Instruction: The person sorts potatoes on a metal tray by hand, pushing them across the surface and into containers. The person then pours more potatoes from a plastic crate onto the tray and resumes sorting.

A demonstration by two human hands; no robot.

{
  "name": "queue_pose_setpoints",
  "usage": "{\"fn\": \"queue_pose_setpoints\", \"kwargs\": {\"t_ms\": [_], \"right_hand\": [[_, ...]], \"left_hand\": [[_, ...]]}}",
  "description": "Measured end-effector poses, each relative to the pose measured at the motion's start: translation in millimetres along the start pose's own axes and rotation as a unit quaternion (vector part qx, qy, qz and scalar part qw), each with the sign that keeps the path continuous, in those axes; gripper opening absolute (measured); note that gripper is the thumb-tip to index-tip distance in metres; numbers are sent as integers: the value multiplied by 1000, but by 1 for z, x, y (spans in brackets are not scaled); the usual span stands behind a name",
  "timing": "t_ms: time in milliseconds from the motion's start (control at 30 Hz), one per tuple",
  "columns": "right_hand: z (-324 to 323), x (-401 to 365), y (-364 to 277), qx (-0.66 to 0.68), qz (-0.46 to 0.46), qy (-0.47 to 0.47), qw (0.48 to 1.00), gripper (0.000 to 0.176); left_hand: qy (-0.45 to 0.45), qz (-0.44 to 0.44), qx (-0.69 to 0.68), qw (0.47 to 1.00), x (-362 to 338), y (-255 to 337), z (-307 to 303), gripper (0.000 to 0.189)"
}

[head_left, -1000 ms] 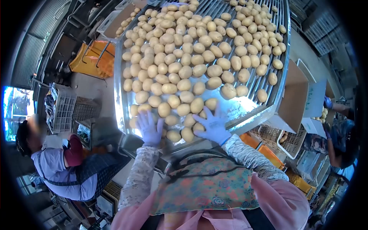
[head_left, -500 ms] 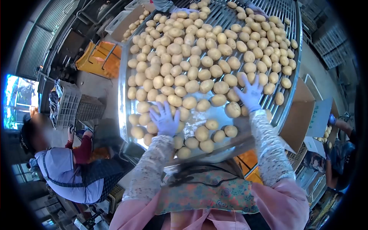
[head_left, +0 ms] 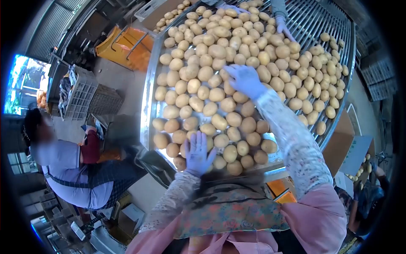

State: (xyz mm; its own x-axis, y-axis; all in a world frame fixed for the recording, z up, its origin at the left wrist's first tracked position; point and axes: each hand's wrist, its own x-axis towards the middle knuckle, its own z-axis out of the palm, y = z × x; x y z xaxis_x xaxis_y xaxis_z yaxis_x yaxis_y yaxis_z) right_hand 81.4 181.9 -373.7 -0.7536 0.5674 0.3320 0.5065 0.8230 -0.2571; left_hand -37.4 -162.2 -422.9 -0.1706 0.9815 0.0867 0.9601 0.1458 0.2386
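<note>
The potatoes [head_left: 220,122] have dull, matt tan skins. Under them the table [head_left: 149,97] is bare metal, its rim bright and almost mirror-like where the light hits, with smooth steel rollers [head_left: 313,21] farther up. The left hand [head_left: 198,154] and right hand [head_left: 244,79] wear thin, smooth, rubbery gloves with a faint sheen. The sleeve [head_left: 292,135] is soft printed cloth, the apron [head_left: 232,211] a matt flowered fabric. Off to the left there's a grey latticed plastic crate [head_left: 82,95] and an orange plastic bin [head_left: 122,51]. The box [head_left: 338,144] is plain brown cardboard.
</note>
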Motion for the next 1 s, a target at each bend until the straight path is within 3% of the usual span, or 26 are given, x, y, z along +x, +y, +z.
{"fn": "queue_pose_setpoints", "kwargs": {"t_ms": [33,67,100,133,167,233,300,400,433,500,533,600,633,700,767,833,867,933,967,1000], "right_hand": [[29,19,8,-82,-21,-6,996,41],[53,37,16,-77,-25,-1,997,41],[62,57,12,-84,54,-107,989,45],[71,64,8,-90,133,-218,963,50],[78,62,5,-88,128,-221,963,50],[41,60,-22,-112,106,-301,941,49],[57,45,-22,-128,73,-280,949,47],[56,31,-59,-183,59,-313,930,49],[65,28,-64,-151,93,-314,933,50],[59,12,-70,-117,131,-317,932,50],[31,1,-71,14,146,-275,950,51],[11,-34,-66,253,193,-141,938,50],[10,-63,-65,357,224,-52,905,48],[-51,-117,-88,623,358,47,694,52],[-82,-184,-77,774,367,128,500,41],[-110,-242,-81,799,414,185,394,34],[-110,-276,-70,796,414,194,397,34],[-115,-349,-41,680,471,163,537,26],[-138,-369,-35,664,480,185,542,26],[-165,-382,-27,584,470,232,619,23]], "left_hand": [[1,-2,8,1000,3,14,2,80],[-8,-42,-1,999,5,29,3,81],[-16,-84,-11,996,6,38,1,82],[-25,-65,-17,997,2,43,-5,82],[-26,-71,-17,997,-5,38,-10,82],[-84,11,-56,995,-15,20,-21,82],[-84,-1,-78,993,-19,21,-23,79],[-13,22,-108,994,-14,45,-19,78],[-13,28,-104,994,-8,44,-24,78],[-59,132,-89,985,3,42,-30,77],[-72,116,-99,986,1,35,-30,75],[-80,114,-83,987,-18,0,-27,73],[-88,110,-67,988,-25,-16,-27,71],[-71,153,-47,985,-11,-45,-29,70],[-53,185,-31,981,13,-38,-21,70],[-47,47,47,997,44,-16,-11,75],[-47,56,43,996,47,-14,-1,75],[63,37,-37,997,54,5,30,79],[26,80,-37,996,43,15,24,77],[-8,125,-35,992,21,14,9,75]]}}
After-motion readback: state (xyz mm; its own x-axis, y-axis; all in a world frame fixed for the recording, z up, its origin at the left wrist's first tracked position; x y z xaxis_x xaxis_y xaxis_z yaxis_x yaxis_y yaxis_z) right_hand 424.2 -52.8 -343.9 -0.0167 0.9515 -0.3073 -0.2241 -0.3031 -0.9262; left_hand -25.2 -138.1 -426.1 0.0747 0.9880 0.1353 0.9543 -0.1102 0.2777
